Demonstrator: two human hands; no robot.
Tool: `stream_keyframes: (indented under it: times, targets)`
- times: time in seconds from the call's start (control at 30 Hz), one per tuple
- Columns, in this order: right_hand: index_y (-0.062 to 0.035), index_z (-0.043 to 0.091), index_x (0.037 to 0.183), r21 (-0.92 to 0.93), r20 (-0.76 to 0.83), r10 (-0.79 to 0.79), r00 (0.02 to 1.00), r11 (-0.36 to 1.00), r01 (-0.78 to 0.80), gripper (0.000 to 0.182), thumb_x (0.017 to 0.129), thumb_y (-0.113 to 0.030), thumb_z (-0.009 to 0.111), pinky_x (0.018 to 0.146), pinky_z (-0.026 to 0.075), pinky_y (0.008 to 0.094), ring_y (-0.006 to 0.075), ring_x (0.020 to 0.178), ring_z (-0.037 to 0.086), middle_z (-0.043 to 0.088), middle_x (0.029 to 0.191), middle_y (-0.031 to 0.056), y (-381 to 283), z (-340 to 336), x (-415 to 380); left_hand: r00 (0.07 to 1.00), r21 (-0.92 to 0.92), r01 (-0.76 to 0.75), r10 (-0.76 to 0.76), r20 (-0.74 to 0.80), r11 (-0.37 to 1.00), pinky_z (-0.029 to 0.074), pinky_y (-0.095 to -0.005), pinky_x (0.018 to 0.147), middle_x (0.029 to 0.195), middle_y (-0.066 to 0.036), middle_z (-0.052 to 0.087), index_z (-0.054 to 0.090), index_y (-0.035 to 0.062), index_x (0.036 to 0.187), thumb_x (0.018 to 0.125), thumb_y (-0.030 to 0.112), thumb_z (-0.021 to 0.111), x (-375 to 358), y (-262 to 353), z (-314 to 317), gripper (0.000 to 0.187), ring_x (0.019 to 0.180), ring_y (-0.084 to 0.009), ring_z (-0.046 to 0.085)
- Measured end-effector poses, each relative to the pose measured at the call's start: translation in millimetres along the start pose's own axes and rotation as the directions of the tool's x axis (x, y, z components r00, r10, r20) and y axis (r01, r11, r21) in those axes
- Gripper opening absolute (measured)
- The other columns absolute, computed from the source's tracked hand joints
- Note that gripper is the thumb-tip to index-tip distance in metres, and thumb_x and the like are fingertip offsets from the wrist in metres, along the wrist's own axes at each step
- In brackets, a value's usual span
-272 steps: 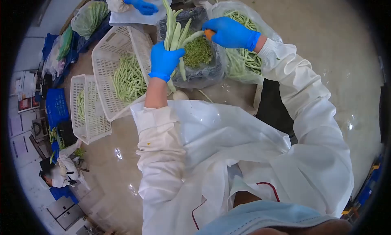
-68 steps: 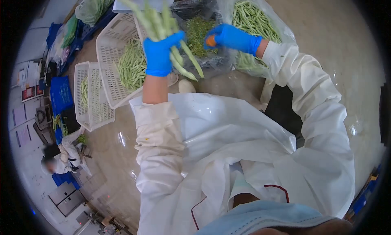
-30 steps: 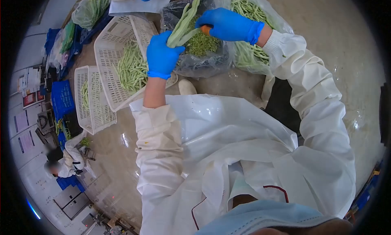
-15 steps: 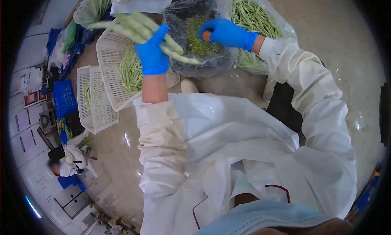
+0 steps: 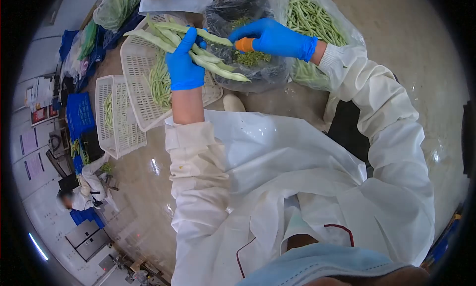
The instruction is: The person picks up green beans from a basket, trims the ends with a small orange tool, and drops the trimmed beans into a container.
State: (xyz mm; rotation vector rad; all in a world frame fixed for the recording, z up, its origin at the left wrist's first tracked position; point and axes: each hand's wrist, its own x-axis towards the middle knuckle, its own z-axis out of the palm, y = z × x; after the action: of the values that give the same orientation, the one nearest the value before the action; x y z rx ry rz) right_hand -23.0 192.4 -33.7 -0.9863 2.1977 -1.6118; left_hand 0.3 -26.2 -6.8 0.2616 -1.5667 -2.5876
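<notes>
My left hand, in a blue glove, is closed round several long, flat green beans that stick out to both sides. My right hand, also gloved in blue, grips an orange handle; any blade on it is too small to make out. The handle is at the tip of the uppermost bean. Beneath my hands is a dark plastic-lined container holding green trimmings. A clear bag of green beans lies to the right of it.
Two white perforated baskets with beans stand at the left. Plastic bags and a blue crate lie farther left. A person in white is at the lower left. Another person's blue-gloved hand shows at the top edge.
My right hand has moved left to the tip of a bean. The beans in my left hand are fanned out more, with one now pointing toward the orange handle.
</notes>
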Motion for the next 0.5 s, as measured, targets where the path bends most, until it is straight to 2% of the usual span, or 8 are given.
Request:
stream_keyframes:
  times: [0.13, 0.23, 0.33, 0.43, 0.5]
  targets:
    - [-0.0059, 0.063, 0.104, 0.048, 0.028, 0.096, 0.995, 0.994, -0.098, 0.029, 0.079, -0.02, 0.055, 0.075, 0.047, 0.0323, 0.0204, 0.079, 0.062, 0.065, 0.09, 0.0134, -13, 2, -5, 1.0, 0.002, -0.028, 0.028, 0.002, 1.0, 0.048, -0.0296, 0.06, 0.09, -0.019, 0.059, 0.052, 0.0017, 0.098, 0.077, 0.002, 0.064, 0, -3, 3, 0.024, 0.066, -0.0212, 0.055]
    - [-0.0045, 0.063, 0.099, -0.03, -0.089, 0.016, 0.996, 0.999, -0.019, 0.026, 0.078, -0.018, 0.055, 0.071, 0.047, 0.0348, 0.0256, 0.076, 0.061, 0.064, 0.084, 0.0138, -15, 7, -10, 0.997, 0.037, -0.056, 0.058, -0.043, 0.998, 0.048, -0.0298, 0.061, 0.088, -0.018, 0.06, 0.052, 0.0002, 0.098, 0.075, 0.0, 0.064, -3, -5, 8, 0.026, 0.067, -0.0219, 0.056]
    - [-0.0038, 0.062, 0.094, -0.3, -0.14, -0.309, 0.941, 0.919, 0.257, 0.021, 0.077, -0.014, 0.054, 0.068, 0.047, 0.0374, 0.0318, 0.073, 0.059, 0.061, 0.076, 0.0143, -11, 14, -12, 0.996, 0.133, -0.064, 0.072, -0.057, 0.989, 0.049, -0.0299, 0.062, 0.085, -0.016, 0.06, 0.052, -0.002, 0.099, 0.073, -0.001, 0.065, -7, -6, 13, 0.029, 0.069, -0.0229, 0.059]
    - [-0.0031, 0.058, 0.093, -0.625, 0.224, -0.425, 0.877, 0.628, 0.464, 0.014, 0.081, -0.01, 0.054, 0.07, 0.046, 0.0364, 0.0306, 0.078, 0.055, 0.059, 0.087, 0.0106, -16, 3, -9, 0.999, 0.213, 0.019, -0.012, -0.033, 0.977, 0.05, -0.0295, 0.063, 0.083, -0.014, 0.061, 0.055, -0.0037, 0.097, 0.07, -0.003, 0.065, -13, -6, 16, 0.029, 0.071, -0.0234, 0.061]
    - [-0.0052, 0.06, 0.095, -0.639, -0.047, -0.414, 0.909, 0.712, 0.291, 0.019, 0.077, -0.011, 0.055, 0.069, 0.047, 0.0383, 0.0324, 0.078, 0.057, 0.06, 0.087, 0.0131, -9, -15, -1, 0.996, 0.251, 0.084, -0.09, 0.01, 0.964, 0.05, -0.029, 0.063, 0.082, -0.013, 0.061, 0.057, -0.0042, 0.095, 0.068, -0.003, 0.066, -16, -8, 13, 0.029, 0.073, -0.0233, 0.062]
